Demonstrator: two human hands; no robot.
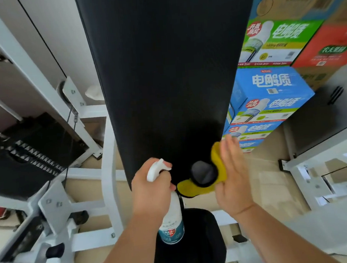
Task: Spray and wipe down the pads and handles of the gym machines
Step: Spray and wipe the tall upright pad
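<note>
Back pad [168,70] lower end being wiped: yellow cloth [195,188] pressed by flat right hand [232,176]; spray bottle [170,220] gripped by left hand [152,190]. Seat pad [188,243] and handles judged outstanding.

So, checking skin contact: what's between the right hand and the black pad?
A yellow cloth, under the flat right hand, lies against the black pad; the head view shows it.

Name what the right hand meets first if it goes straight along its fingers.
Likely the edge of the long black vinyl pad, just past the right hand; depth is unclear, perhaps the blue cardboard cartons instead.
</note>
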